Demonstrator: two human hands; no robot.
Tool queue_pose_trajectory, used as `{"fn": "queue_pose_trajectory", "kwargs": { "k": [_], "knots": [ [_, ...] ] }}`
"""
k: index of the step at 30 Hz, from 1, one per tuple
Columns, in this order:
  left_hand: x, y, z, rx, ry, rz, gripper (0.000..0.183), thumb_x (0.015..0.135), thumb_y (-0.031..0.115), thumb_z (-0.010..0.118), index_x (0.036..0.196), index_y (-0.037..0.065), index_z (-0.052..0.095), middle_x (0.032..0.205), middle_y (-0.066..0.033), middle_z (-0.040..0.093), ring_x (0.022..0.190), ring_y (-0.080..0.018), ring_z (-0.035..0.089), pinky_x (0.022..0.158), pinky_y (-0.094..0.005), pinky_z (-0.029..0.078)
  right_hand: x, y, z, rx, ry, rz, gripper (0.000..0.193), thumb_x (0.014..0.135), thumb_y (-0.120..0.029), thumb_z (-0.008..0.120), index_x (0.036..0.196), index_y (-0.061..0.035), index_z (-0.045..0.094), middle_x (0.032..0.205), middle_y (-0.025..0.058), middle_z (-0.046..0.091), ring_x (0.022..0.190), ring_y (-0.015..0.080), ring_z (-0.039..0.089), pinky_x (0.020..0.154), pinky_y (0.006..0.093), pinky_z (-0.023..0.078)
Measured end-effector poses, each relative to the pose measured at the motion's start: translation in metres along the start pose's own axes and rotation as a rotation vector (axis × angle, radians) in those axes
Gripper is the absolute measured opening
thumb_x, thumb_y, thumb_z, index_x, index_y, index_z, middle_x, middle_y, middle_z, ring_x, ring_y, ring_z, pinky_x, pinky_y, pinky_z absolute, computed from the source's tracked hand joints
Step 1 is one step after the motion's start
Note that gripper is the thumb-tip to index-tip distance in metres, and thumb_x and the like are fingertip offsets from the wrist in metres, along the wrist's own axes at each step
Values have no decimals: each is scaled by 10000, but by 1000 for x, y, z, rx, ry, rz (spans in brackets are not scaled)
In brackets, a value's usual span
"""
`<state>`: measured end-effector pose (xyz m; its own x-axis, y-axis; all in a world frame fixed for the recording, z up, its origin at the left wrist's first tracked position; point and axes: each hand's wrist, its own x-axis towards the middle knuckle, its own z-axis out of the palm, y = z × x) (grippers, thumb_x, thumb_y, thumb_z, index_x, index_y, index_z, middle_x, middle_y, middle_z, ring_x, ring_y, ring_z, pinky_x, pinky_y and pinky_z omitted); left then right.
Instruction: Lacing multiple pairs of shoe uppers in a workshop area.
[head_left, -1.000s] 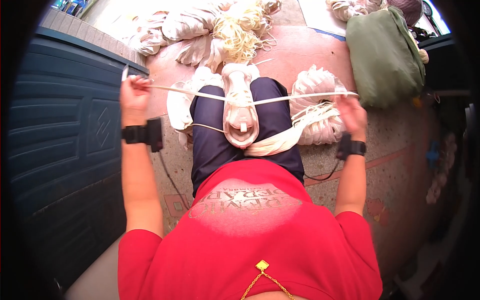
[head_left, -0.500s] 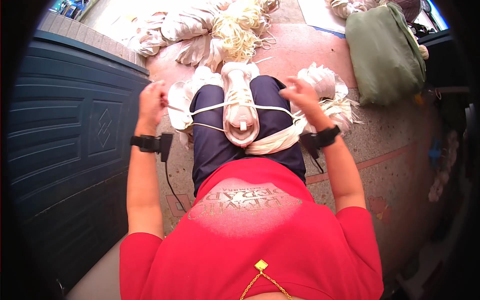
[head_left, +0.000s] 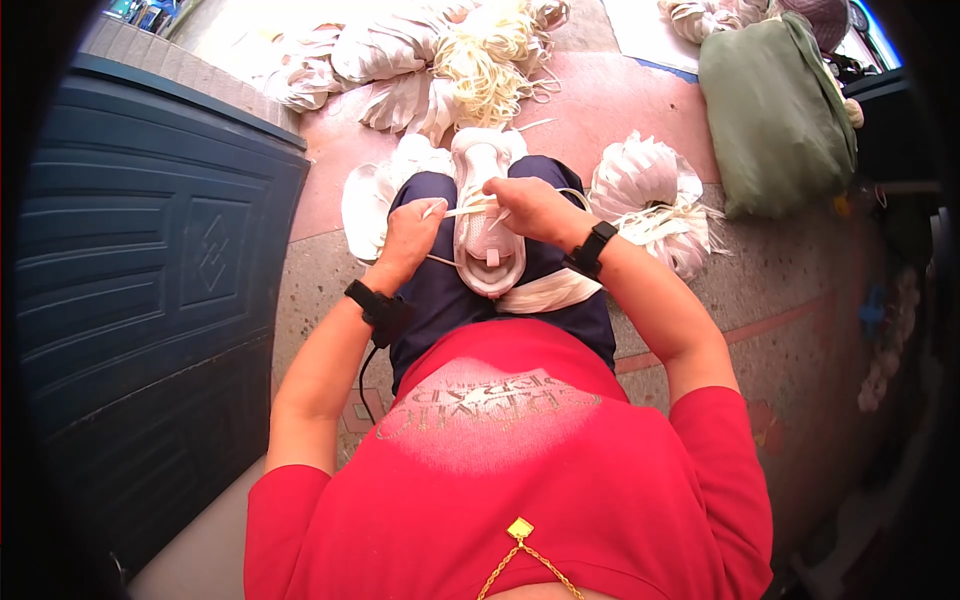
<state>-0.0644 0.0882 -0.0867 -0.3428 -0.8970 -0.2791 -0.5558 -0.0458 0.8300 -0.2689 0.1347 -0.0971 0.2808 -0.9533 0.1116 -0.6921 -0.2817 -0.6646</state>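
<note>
A pale pink shoe (head_left: 490,243) rests between my thighs, its heel opening toward me and its toe pointing away. My left hand (head_left: 410,238) is closed in a pinch at the shoe's left side, gripping a cream shoelace (head_left: 464,211). Over the shoe's upper, my right hand (head_left: 538,208) is also closed on lace, its fingers partly hiding the lacing. A short stretch of lace runs taut between both hands across the tongue. Across my lap beside the heel lies a flat bundle of cream laces (head_left: 552,289).
More pale shoes (head_left: 366,210) sit by my left knee. Bundled shoes with laces (head_left: 648,182) lie right of my right knee. Farther off are a pile of pale shoes (head_left: 385,55) and tangled yellowish laces (head_left: 490,65). A green sack (head_left: 775,120) stands far right; a blue panelled door (head_left: 165,240) borders the left.
Both hands have come inward from wide apart and now meet over the shoe. The lace ends that stretched out to each side are now drawn together above the tongue.
</note>
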Motion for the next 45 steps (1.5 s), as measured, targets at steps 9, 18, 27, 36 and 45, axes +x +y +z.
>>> {"fn": "queue_pose_trajectory", "kwargs": {
  "k": [9, 18, 27, 36, 45],
  "knots": [
    [-6, -15, 7, 496, 58, 358, 242, 744, 186, 601, 956, 68, 597, 692, -193, 594, 647, -342, 592, 575, -396, 476, -15, 6, 4, 255, 189, 28, 288, 663, -21, 620, 933, -23, 523, 783, 145, 574, 745, 257, 582, 649, 304, 454],
    [8, -14, 0, 395, -39, 309, 189, 806, 239, 551, 800, 53, 586, 585, -140, 540, 509, -267, 522, 481, -372, 421, -11, 10, 6, 351, 93, 16, 214, 719, -19, 546, 930, -28, 515, 793, 150, 579, 690, 279, 585, 611, 317, 461],
    [35, 7, -39, -470, -516, -692, 290, 759, 211, 556, 536, 134, 388, 421, 72, 243, 330, -50, 181, 339, -214, 173, 6, 2, 7, 127, 104, 341, 302, 713, -176, 584, 938, 0, 485, 844, 235, 570, 819, 373, 559, 703, 407, 436],
    [50, -26, -182, -855, -33, -590, 181, 854, 266, 505, 844, 85, 496, 487, 78, 267, 394, -50, 273, 385, -221, 236, -40, 9, -25, 553, 99, 606, 261, 819, -206, 551, 925, 29, 593, 732, 31, 589, 684, 105, 533, 615, 259, 439],
    [42, -5, -195, -329, 664, -4, 133, 817, 187, 585, 844, 57, 589, 538, 80, 350, 415, -15, 295, 345, -183, 210, -56, -6, 9, 168, 140, 377, 189, 789, -141, 507, 810, 23, 599, 757, 190, 579, 746, 353, 560, 687, 401, 438]
  ]
}}
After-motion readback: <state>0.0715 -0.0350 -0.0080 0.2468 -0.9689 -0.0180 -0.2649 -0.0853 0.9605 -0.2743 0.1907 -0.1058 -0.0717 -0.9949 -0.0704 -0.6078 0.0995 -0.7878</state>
